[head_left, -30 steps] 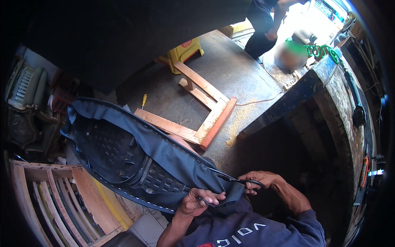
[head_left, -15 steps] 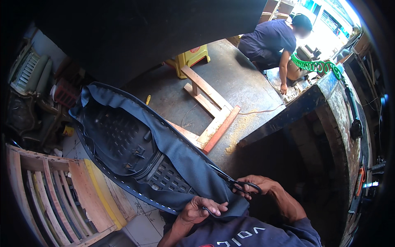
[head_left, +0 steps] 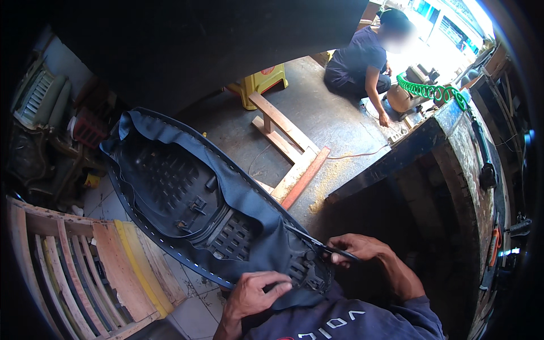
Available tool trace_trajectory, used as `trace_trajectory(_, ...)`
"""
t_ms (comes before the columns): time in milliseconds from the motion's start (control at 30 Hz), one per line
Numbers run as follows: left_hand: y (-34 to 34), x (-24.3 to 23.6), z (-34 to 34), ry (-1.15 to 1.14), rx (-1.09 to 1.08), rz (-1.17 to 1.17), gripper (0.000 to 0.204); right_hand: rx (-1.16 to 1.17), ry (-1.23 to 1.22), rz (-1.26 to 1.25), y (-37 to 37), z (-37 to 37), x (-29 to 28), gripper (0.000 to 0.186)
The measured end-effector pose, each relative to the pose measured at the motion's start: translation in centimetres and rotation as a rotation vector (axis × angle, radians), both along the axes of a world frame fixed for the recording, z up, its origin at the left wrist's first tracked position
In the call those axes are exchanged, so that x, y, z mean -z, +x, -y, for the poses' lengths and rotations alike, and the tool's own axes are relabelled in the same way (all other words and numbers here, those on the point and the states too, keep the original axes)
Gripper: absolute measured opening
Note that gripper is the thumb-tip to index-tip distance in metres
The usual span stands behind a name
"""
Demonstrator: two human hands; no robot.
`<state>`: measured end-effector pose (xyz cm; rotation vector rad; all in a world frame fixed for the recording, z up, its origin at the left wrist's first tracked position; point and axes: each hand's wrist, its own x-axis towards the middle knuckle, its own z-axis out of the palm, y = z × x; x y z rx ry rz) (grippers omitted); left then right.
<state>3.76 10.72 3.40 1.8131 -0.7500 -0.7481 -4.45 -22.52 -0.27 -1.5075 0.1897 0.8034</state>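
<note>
Close before the person [head_left: 374, 317], an upturned motorcycle seat [head_left: 164, 192] points its long axis toward upper left. The right hand [head_left: 358, 247] grips scissors [head_left: 313, 240] at its near end; the left hand's [head_left: 249, 294] bent fingers touch the black cover [head_left: 249, 201], whether pinching cannot be told.

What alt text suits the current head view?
A person's right hand holds scissors at the edge of a dark seat cover on an upturned seat; the left hand is at the cover's near edge. Beyond are a wooden frame and a co-worker reaching down.
</note>
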Motion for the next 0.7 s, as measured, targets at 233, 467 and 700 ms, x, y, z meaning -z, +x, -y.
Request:
trace_trajectory(233, 2.2, -1.0, 4.7, 0.26, -0.014, 0.861, 0.042, -0.102, -0.415, -0.003, 0.7, 2.9, -5.7, 0.057)
trace_trajectory(467, 2.3, 2.2, 6.0, 0.357, 0.026, 0.865, 0.047, -0.151, -0.294, -0.132, 3.1, 3.9, -4.3, 0.058)
trace_trajectory(700, 2.3, 3.0, 6.2, 0.41, 0.013, 0.845, 0.051, -0.193, -0.171, -0.176, 4.1, 5.6, -3.6, 0.063)
